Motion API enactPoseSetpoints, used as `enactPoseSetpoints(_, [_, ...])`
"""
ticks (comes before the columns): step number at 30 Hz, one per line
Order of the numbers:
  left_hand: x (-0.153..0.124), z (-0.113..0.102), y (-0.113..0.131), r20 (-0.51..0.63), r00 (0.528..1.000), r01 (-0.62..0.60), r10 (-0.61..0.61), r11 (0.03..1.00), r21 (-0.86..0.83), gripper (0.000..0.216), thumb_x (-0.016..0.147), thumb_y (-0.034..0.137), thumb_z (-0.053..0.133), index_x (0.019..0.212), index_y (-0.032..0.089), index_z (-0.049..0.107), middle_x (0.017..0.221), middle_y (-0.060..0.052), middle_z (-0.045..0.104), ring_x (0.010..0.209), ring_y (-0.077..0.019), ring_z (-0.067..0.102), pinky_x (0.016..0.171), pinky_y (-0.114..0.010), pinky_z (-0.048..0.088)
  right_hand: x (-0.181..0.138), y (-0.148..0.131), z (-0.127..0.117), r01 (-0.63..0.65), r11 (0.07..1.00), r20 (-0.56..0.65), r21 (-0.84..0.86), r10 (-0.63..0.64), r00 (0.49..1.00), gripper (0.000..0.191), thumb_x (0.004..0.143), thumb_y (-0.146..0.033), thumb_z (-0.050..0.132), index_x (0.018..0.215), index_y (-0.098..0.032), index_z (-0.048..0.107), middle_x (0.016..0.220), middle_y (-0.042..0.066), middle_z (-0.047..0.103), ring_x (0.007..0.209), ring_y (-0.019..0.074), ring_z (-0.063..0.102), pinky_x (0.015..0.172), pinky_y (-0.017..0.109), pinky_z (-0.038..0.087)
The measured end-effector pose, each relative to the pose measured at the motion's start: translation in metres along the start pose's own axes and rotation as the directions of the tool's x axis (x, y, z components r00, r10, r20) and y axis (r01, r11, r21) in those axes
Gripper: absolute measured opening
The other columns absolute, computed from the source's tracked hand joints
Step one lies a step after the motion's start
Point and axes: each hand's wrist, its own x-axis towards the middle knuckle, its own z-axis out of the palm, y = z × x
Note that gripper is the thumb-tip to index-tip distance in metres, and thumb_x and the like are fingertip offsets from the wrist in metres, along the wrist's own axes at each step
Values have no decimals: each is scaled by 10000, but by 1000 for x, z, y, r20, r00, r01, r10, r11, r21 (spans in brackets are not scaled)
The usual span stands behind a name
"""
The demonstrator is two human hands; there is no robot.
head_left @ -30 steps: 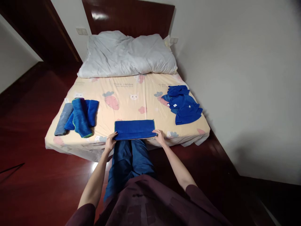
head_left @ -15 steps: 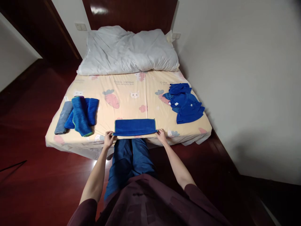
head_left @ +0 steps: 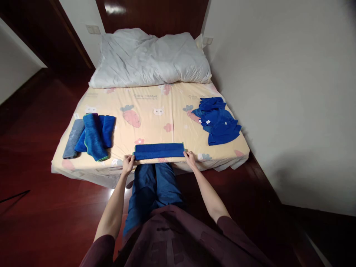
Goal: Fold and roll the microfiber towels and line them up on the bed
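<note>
A blue towel [head_left: 159, 151] with a thin green edge lies folded into a long narrow strip at the near edge of the bed. My left hand [head_left: 128, 163] pinches its left end, and my right hand [head_left: 190, 160] pinches the right end. The front part of the towel is doubled over, leaving a band of the rear layer showing behind it. To the left rest several rolled or folded towels, blue ones [head_left: 94, 137] and a grey one [head_left: 73, 139]. On the right is a loose heap of blue cloths [head_left: 219, 122] with small white labels.
The bed [head_left: 150, 126] has a yellow sheet printed with carrots and rabbits. A bunched white quilt [head_left: 152, 59] lies at its head, against a dark wooden headboard [head_left: 155, 15]. A white wall [head_left: 278, 92] runs along the right side.
The front edge of the blue towel has been folded further back, so the doubled part is wider and the whole strip narrower. Both hands keep hold of the ends.
</note>
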Motion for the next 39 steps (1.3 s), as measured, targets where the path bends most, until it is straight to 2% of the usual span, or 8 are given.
enactPoseSetpoints(6, [1,2,2,3,1000,-4,4,1000,11,445,888,586,489,693,205,607,987,-134,585,1057,-282,597,1000,-432,520,2,0,1,-2,1000,1,-26,2,1000,519,901,-640,447,547,-277,334,624,25,501,710,215,521,749,356,492])
enactPoseSetpoints(9, [-2,0,4,-7,1000,-7,7,1000,20,426,880,576,507,752,189,630,1002,-142,583,1019,-283,621,939,-431,554,0,0,0,-4,999,5,-38,4,1000,446,898,-581,486,589,-261,451,667,42,552,724,223,549,755,364,508])
enactPoseSetpoints(14, [-14,-13,14,-36,993,-109,112,991,76,432,904,512,529,1139,169,648,1272,-175,572,1223,-312,576,1093,-484,477,-11,-8,-17,89,993,-12,-84,-90,996,343,919,-411,525,1136,-186,666,1100,133,673,1040,266,624,937,405,525])
enactPoseSetpoints(18, [-15,-15,28,202,878,-467,433,867,174,489,956,423,494,1385,197,552,1517,-137,495,1450,-291,420,1232,-494,332,-15,-24,-27,319,923,121,-215,-299,947,431,957,-299,510,1368,-225,615,1389,106,614,1301,272,530,1140,445,405])
enactPoseSetpoints(20, [-12,-9,34,362,805,-559,469,804,203,542,935,365,507,1444,178,515,1568,-135,459,1493,-300,372,1243,-508,314,-14,-31,-25,392,883,234,-257,-336,912,470,949,-265,524,1413,-241,592,1459,74,585,1350,270,501,1167,456,376])
enactPoseSetpoints(22, [-9,0,37,459,778,-585,429,761,281,608,892,270,506,1486,143,478,1592,-144,431,1513,-313,340,1248,-526,297,-13,-34,-21,426,849,333,-312,-322,886,504,935,-234,533,1437,-237,578,1501,64,559,1382,275,479,1175,473,362])
enactPoseSetpoints(28, [-8,14,37,485,794,-591,366,649,478,765,775,7,375,1538,64,403,1611,-149,389,1520,-264,328,1273,-464,248,-9,-32,-7,380,800,393,-465,-198,898,562,907,-107,474,1453,-203,565,1543,60,517,1414,257,456,1149,462,381])
enactPoseSetpoints(39, [0,6,28,466,794,-600,391,624,500,658,836,-2,346,1468,78,514,1536,-181,489,1454,-279,445,1243,-476,296,-4,-35,-6,310,823,366,-476,-135,921,580,857,-23,468,1372,-213,654,1445,65,617,1271,305,525,1060,475,398])
